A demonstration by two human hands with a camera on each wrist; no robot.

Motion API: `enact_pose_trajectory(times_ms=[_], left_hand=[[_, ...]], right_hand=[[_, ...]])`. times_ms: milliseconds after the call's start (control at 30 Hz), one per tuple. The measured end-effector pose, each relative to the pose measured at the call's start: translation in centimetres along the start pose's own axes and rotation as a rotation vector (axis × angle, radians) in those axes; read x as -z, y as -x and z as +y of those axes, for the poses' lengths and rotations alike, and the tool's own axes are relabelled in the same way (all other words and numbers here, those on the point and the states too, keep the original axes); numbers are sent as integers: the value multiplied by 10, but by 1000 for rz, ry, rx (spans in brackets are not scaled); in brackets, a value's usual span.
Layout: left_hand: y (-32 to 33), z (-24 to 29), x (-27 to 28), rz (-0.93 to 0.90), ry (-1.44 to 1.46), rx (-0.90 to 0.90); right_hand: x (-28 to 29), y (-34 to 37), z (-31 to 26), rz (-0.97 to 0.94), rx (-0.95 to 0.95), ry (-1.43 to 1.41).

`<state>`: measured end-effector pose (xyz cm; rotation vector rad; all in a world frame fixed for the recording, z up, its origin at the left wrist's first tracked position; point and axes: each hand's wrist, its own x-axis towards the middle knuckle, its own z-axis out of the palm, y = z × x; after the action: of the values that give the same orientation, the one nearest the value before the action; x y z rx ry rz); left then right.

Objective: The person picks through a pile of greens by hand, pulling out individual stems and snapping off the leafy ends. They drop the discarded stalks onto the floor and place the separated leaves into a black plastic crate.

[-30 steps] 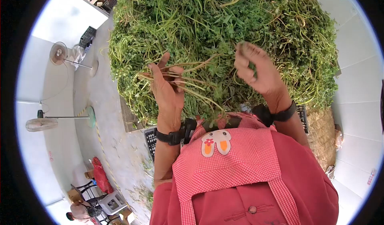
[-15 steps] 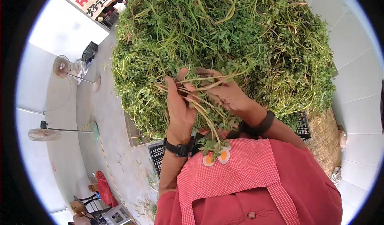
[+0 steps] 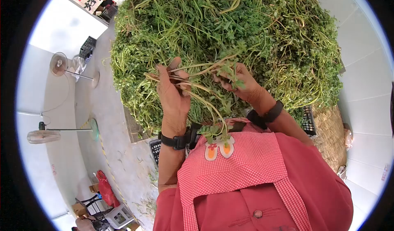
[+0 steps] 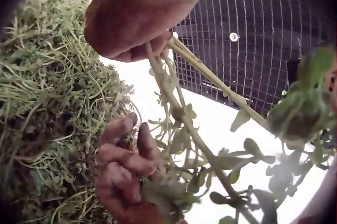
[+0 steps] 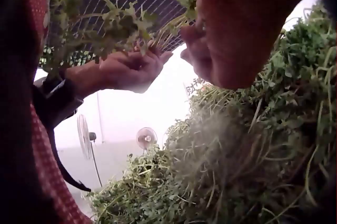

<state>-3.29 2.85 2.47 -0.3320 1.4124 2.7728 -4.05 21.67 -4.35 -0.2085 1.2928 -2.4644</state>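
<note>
In the head view my left hand [image 3: 174, 91] grips a few long, pale leafy stems [image 3: 207, 101] by their bare ends, thumb and fingers pointing up. The stems fan to the right, with small rounded leaves at the far ends. My right hand [image 3: 246, 85] is among the upper leaves, its fingers bent beside the stems. In the left wrist view, that right hand [image 4: 126, 174] has curled fingers, and leaves hide part of its palm; I cannot tell whether it pinches anything. A large heap of green plants [image 3: 197, 29] fills the space behind both hands.
Black plastic crates [image 3: 308, 121] show at the heap's near edge, beside a straw-coloured woven mat [image 3: 330, 136]. Two standing fans [image 3: 43, 137] and a red sack [image 3: 107, 190] are at the left. A white wall [image 3: 367, 108] closes off the right side.
My right hand came in from the right to the stems, reached under them with extended fingers, then drew back slightly with fingers bent. My left hand keeps its grip on the stems.
</note>
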Motion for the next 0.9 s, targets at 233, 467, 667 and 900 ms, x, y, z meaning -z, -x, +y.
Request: enact_pose_trajectory(times_ms=[233, 467, 667, 900], left_hand=[[-1, -8, 0, -10, -44, -6], [-2, -21, 7, 27, -111, 3], [-2, -21, 7, 54, -127, 18], [3, -25, -1, 91, -236, 12]], right_hand=[[-15, 1, -12, 14, -136, -228], [-9, -1, -4, -108, -216, -382], [13, -8, 10, -418, -309, -705], [8, -2, 5, -398, -223, -488]])
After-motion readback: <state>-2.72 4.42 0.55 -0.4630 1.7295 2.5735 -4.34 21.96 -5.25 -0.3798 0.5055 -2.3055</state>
